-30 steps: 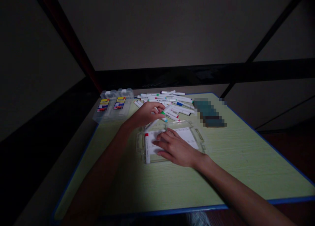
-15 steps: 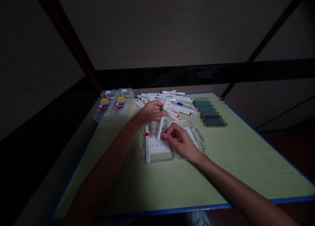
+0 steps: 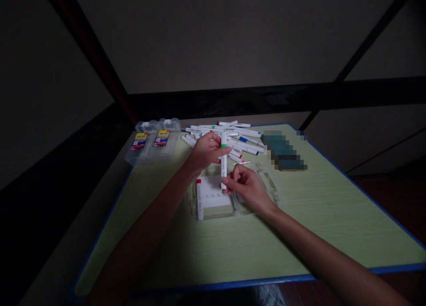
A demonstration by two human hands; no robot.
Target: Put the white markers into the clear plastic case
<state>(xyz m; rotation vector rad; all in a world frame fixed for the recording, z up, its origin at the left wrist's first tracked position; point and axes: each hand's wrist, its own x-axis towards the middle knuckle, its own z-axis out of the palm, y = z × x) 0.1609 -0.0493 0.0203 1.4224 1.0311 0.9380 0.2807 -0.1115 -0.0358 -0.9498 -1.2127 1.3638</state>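
Observation:
A white marker with a green band (image 3: 224,164) stands nearly upright between my two hands. My left hand (image 3: 209,151) grips its upper part near the band. The thumb and fingers of my right hand (image 3: 246,185) pinch its lower end. Below them lies an open clear plastic case (image 3: 219,216) with a white card (image 3: 210,195) inside. One marker with a red band (image 3: 199,199) rests along the left side of the case. The right half of the case is partly hidden by my right hand.
Behind my hands spreads a pile of white markers (image 3: 244,147) with coloured bands. Two closed clear cases (image 3: 163,148) with yellow labels stand at the back left. A pixelated dark flat object (image 3: 282,150) lies at the back right. The green table (image 3: 319,217) has a blue edge.
The green-banded marker has swung from a slant to nearly upright and moved slightly right. My right hand has closed on its lower end; the left still holds the upper part.

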